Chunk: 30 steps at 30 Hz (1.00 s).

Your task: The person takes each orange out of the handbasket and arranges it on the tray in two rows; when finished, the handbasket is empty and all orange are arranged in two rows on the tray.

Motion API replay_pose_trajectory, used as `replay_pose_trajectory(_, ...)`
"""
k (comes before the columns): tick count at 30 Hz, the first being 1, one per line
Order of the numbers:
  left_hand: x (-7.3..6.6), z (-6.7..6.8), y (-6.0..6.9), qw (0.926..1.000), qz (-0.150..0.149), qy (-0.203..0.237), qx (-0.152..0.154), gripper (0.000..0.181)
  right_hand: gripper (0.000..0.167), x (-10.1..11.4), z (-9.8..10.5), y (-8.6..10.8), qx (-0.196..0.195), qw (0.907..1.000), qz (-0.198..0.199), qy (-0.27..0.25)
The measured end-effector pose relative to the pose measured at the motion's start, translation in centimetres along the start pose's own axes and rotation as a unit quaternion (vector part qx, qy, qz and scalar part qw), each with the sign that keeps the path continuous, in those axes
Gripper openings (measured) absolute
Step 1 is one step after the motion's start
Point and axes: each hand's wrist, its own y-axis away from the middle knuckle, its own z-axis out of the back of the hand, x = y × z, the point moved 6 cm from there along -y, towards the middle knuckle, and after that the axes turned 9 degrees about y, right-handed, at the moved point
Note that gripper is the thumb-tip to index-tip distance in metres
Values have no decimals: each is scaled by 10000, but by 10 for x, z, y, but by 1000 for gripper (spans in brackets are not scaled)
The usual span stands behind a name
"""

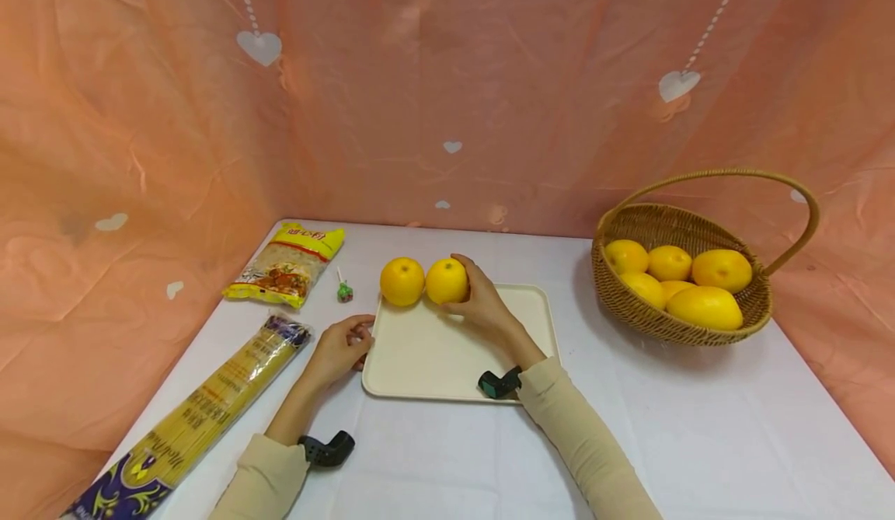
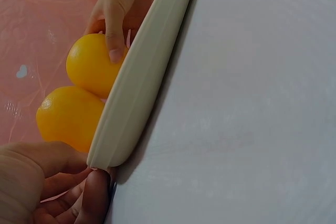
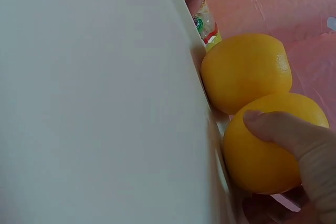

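Two round yellow-orange fruits stand side by side at the back left of the cream tray (image 1: 447, 357). My right hand (image 1: 482, 302) grips the right-hand fruit (image 1: 446, 280), thumb on the near side and fingers behind it; the right wrist view shows the thumb on this fruit (image 3: 262, 161). The other fruit (image 1: 402, 281) sits beside it at the tray's left corner, untouched by a hand. At the tray's left edge, my left hand (image 1: 341, 349) pinches the rim (image 2: 123, 103) between thumb and fingers, as the left wrist view shows.
A wicker basket (image 1: 643, 322) with several yellow fruits stands at the back right. On the left lie a yellow food packet (image 1: 287, 263), a small green lollipop (image 1: 345, 292) and a long pack of noodles (image 1: 203, 411). A pink curtain hangs behind the white table (image 1: 433, 465).
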Motion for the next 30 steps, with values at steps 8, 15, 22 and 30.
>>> replay_pose_trajectory(8, -1, 0, -1, 10000, -36, -10, 15, 38, 86, -1, 0, -1, -95, 9998, 73, 132)
replay_pose_trajectory(15, 0, 1, 0, 10000, -1, -17, 28, 38, 89, 1, 1, 0, -79, 9999, 45, 103)
replay_pose_trajectory(22, 2, 0, 0, 10000, -13, 39, 31, 38, 94, 2, -1, 1, 30, 9998, -17, 175)
replay_pose_trajectory(30, 2, 0, -1, 10000, 33, -17, 1, 38, 97, 5, 7, 0, 134, 9996, -228, 36)
